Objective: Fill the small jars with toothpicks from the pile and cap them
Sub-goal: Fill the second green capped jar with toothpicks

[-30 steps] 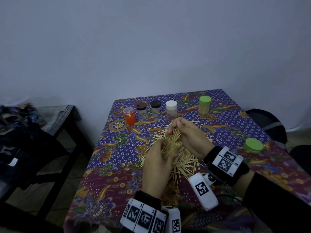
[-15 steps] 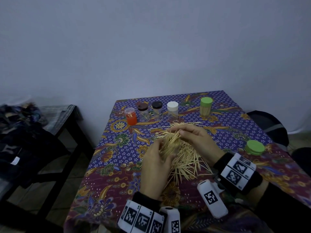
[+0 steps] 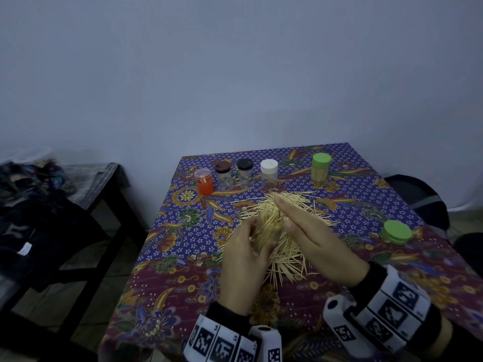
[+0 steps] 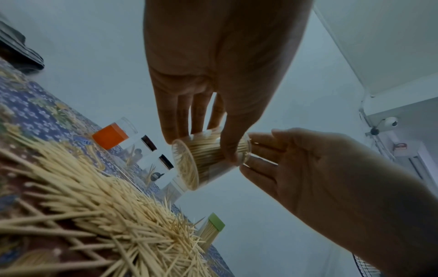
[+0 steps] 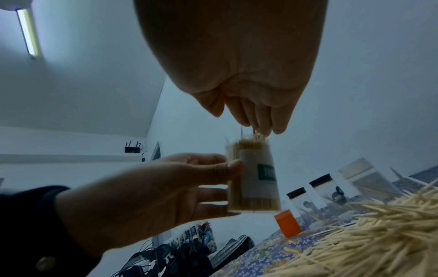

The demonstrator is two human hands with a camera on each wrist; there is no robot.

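Observation:
My left hand grips a clear jar packed with toothpicks, held tilted above the toothpick pile. Its thumb and fingers wrap the jar's wall. My right hand has straight fingers laid against the toothpick tips at the jar's mouth, as the right wrist view shows with the fingertips touching them. A loose green lid lies on the cloth to the right. The jar is mostly hidden by both hands in the head view.
Along the far edge stand an orange jar, a brown-capped jar, a black-capped jar, a white-capped jar and a full green-capped jar. A dark bench with clothes is left, a dark chair right.
My right hand has gone from curled over a bundle of toothpicks to flat fingers against the jar's mouth. The left hand keeps hold of the jar.

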